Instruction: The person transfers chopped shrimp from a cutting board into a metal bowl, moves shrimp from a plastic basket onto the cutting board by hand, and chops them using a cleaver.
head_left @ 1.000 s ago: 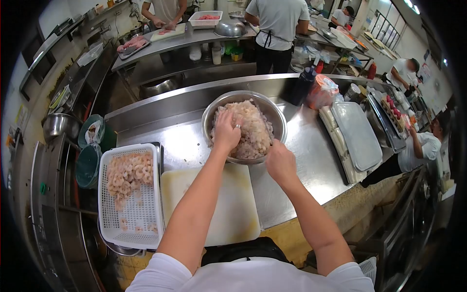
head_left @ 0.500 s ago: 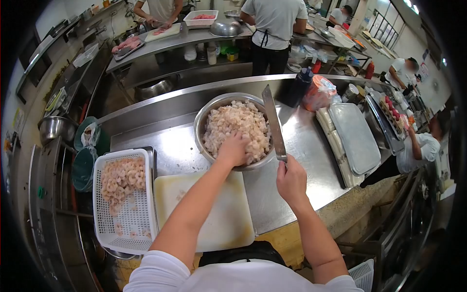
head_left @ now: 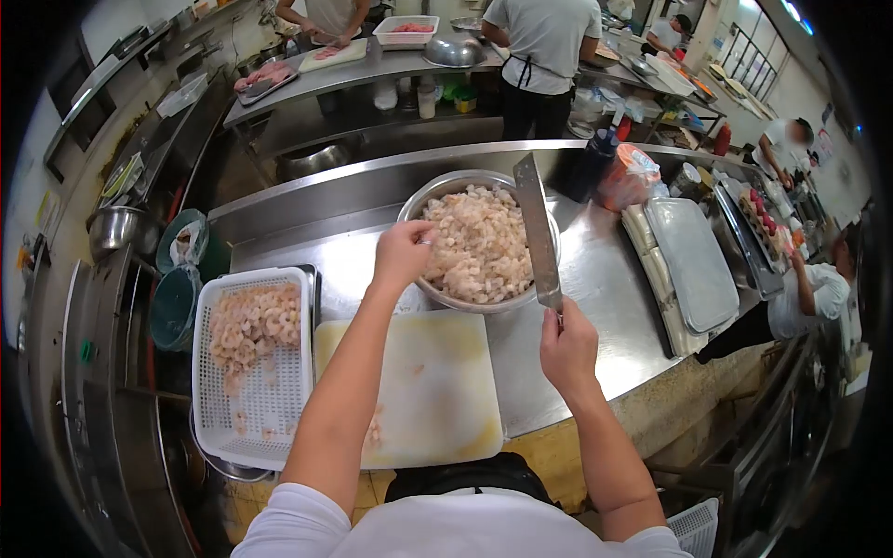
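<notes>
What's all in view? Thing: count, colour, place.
Steel counter: 1, silver, centre
Steel bowl: 1, silver, on counter
Shrimp pieces: many, pale pink, in bowl
Knife: 1, grey blade, right hand
Cutting board: 1, whitish, counter's near edge
Basket: 1, white, left of board
Shrimp: many, pinkish, in basket
Flat lid or tray: 1, grey, counter's right
Dark bottle: 1, blackish, counter's far side
Bins: 2, green, left of counter
Co-workers: 5 visible, light tops, background
Clutter: uncounted, mixed colours, around edges
Left hand: 1, bare, at bowl's left rim
Right hand: 1, bare, gripping knife
</notes>
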Available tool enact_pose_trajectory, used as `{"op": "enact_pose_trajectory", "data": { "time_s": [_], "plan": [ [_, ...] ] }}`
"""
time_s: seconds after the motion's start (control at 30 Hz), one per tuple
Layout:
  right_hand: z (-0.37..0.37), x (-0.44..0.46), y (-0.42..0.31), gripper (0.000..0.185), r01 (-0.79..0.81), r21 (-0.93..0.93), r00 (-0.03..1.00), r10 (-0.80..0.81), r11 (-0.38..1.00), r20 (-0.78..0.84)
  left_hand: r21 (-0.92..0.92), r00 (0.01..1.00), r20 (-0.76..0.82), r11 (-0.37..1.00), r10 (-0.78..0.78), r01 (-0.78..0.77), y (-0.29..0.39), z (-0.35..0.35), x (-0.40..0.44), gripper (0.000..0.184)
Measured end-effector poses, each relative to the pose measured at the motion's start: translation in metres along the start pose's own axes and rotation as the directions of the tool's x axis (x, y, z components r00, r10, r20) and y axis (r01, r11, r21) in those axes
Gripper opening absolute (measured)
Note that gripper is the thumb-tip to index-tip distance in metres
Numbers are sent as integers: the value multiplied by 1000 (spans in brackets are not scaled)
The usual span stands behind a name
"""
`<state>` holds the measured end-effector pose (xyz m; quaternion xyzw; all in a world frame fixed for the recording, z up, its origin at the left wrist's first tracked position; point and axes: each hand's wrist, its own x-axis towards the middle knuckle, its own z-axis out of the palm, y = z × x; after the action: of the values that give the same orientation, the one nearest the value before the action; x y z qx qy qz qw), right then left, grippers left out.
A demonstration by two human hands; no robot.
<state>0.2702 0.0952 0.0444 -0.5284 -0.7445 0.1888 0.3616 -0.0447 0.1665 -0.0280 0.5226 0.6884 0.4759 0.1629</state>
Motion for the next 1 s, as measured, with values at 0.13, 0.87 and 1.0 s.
{"op": "enact_pose_trajectory", "data": {
  "time_s": [0.13,0.87,1.0],
  "plan": [
    [-7,-36,-18,17,-73,91,982,56,993,178,-168,930,-144,935,-337,313,-27,-43,-74,25],
    [94,-183,-16,26,413,-12,717,-317,911,620,399,983,-43,899,-178,181,-93,-87,-371,87],
    [126,-128,-19,29,477,-92,758,-356,874,546,238,972,-174,951,-158,197,-110,-76,-351,73]
  ]
}}
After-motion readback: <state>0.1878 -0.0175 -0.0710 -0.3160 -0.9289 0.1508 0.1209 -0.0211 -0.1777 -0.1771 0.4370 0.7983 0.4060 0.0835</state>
